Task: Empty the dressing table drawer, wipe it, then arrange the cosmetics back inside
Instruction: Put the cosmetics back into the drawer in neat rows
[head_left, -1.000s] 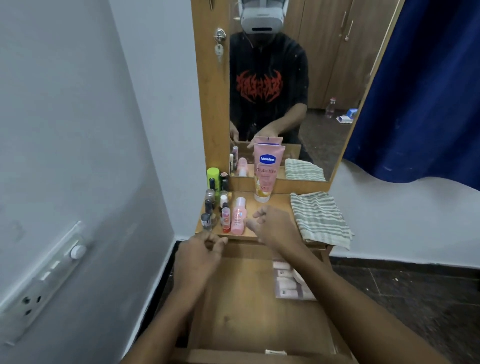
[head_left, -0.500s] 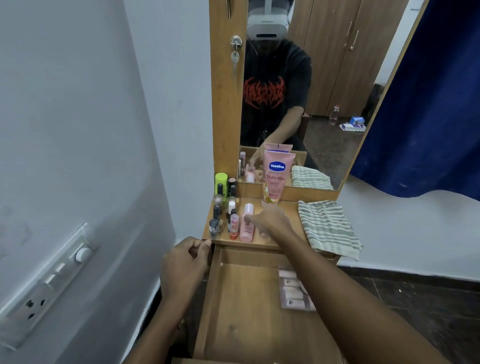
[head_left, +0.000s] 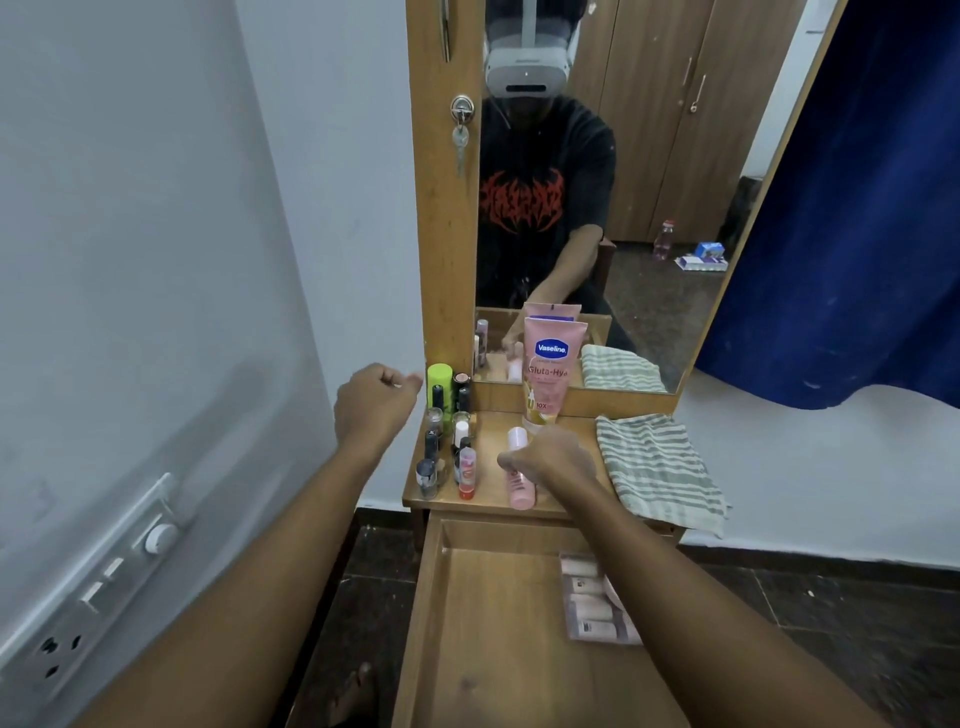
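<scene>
The wooden drawer (head_left: 483, 613) is pulled out below the dressing table top (head_left: 493, 441). A clear pack of small tubes (head_left: 589, 605) lies at its right side. My right hand (head_left: 553, 457) is closed around a small pink bottle (head_left: 519, 486) standing on the top. My left hand (head_left: 376, 402) hovers in a loose fist left of the table, near a lime green tube (head_left: 440, 376). Several small bottles and lip balms (head_left: 449, 447) stand at the top's left. A pink Vaseline tube (head_left: 550, 374) leans on the mirror.
A striped cloth (head_left: 657, 467) hangs over the top's right edge. The mirror (head_left: 649, 182) rises behind, with a key in a lock (head_left: 461, 111) on its frame. A white wall with a switchboard (head_left: 109, 577) stands close on the left. A blue curtain (head_left: 857, 208) hangs at the right.
My right hand has closed on the pink bottle. My left hand left the drawer's front corner and rose up toward the green tube. The view has shifted left.
</scene>
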